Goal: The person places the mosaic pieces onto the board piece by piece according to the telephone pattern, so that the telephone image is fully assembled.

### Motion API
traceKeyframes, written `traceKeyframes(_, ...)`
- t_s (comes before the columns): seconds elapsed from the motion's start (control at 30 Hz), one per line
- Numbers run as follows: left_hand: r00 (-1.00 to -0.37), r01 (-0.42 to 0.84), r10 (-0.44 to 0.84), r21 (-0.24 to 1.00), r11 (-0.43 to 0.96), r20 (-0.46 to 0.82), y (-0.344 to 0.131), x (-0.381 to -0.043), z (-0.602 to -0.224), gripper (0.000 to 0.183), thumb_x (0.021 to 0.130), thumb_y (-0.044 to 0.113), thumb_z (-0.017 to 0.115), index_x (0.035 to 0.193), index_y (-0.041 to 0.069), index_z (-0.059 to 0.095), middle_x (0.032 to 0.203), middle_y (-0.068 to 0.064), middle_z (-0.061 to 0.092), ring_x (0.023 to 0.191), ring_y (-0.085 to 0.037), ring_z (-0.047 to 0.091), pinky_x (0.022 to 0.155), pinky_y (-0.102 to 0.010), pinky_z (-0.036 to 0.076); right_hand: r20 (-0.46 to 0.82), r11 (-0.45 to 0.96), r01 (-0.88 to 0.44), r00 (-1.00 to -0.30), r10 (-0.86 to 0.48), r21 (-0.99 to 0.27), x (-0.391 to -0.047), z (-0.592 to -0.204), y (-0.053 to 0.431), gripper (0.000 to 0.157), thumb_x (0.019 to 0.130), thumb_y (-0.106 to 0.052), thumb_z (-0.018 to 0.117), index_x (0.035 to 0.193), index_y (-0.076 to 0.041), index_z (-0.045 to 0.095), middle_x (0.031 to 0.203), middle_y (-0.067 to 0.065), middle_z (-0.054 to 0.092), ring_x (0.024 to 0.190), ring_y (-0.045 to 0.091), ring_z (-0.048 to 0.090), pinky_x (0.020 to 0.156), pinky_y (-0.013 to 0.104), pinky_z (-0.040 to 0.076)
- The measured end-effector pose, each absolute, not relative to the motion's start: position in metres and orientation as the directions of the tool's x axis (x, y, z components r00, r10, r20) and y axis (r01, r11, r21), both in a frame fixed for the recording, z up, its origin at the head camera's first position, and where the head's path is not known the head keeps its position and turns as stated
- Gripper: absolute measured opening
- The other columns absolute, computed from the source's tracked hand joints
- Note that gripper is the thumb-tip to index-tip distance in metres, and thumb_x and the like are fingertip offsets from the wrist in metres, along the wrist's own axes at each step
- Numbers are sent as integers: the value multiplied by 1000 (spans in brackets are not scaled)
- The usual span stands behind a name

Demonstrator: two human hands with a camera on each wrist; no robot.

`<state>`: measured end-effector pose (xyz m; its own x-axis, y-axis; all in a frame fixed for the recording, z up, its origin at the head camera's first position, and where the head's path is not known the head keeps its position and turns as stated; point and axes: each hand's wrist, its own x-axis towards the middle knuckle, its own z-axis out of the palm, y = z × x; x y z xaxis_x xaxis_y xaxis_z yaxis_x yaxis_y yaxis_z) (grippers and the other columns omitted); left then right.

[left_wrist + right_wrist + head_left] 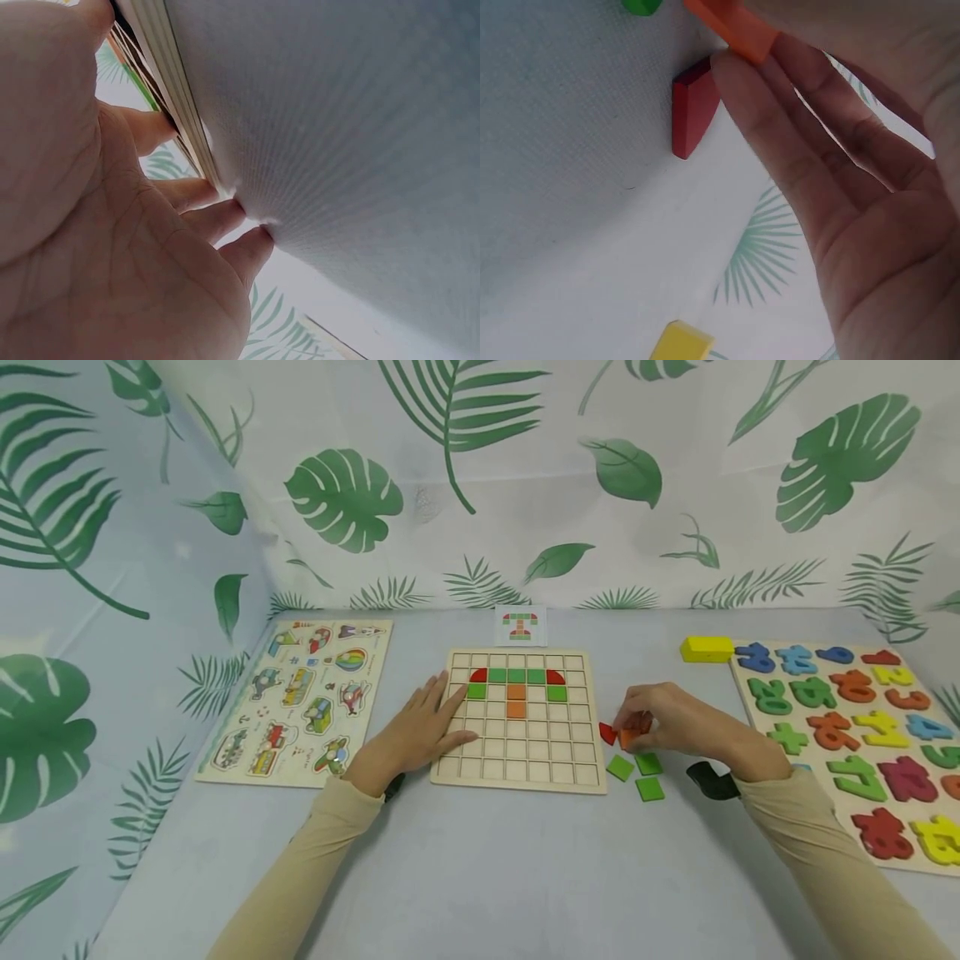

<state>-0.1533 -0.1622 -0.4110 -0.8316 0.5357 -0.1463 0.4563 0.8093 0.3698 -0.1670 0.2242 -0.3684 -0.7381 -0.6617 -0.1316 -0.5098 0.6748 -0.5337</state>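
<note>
A square wooden grid board (517,768) lies at the middle of the table. In its upper cells are two red rounded-corner pieces (555,677), several green square tiles (517,676) and two orange tiles (516,709) in a column. My left hand (420,731) rests on the board's left edge, fingers extended; in the left wrist view the fingertips touch the edge and the table. To the right of the board, my right hand (671,718) pinches an orange tile (742,34) between thumb and fingers. A loose red piece (695,112) stands beside those fingertips. Three loose green tiles (619,767) lie nearer me.
A card with a coloured pattern (521,627) lies behind the board. At left is a wooden picture puzzle (360,702); at right, a number puzzle board (813,777) with raised pieces. A yellow block (707,649) sits by its back corner. Leaf-printed cloth hangs behind.
</note>
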Motion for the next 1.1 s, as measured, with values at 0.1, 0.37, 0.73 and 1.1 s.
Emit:
traceKeyframes(0.1,-833,453,533,370,811,-147,-162,-154,-411,79,110,44,52,166,-1,19,170,-33,2,158,-49,4,128,-58,9,-114,661,-506,-740,-663,-555,-167,-370,226,21,79,5,89,93,-7,79,90,-5,65,81,11,64,74,28,60)
traceKeyframes(0.37,-833,453,533,369,811,-149,-163,-156,-413,79,110,43,52,166,0,19,170,-33,2,158,-49,4,127,-58,10,-84,625,-509,-732,-676,-592,-169,-369,228,23,78,5,89,89,-11,77,89,-6,67,81,12,67,76,27,61)
traceKeyframes(0.73,-835,449,531,375,811,-147,-163,-156,-411,79,110,45,53,166,0,20,170,-33,2,158,-48,4,128,-58,9,-52,605,-526,-727,-685,-597,-171,-356,224,17,85,2,85,93,-12,79,92,-6,70,83,11,68,77,28,62)
traceKeyframes(1.1,-835,451,530,367,814,-147,-162,-154,-410,80,109,44,54,166,0,21,170,-34,2,158,-49,5,128,-58,10,78,579,-605,-725,-684,-546,-180,-342,191,16,88,2,83,101,-7,82,94,-4,71,85,14,68,75,33,63)
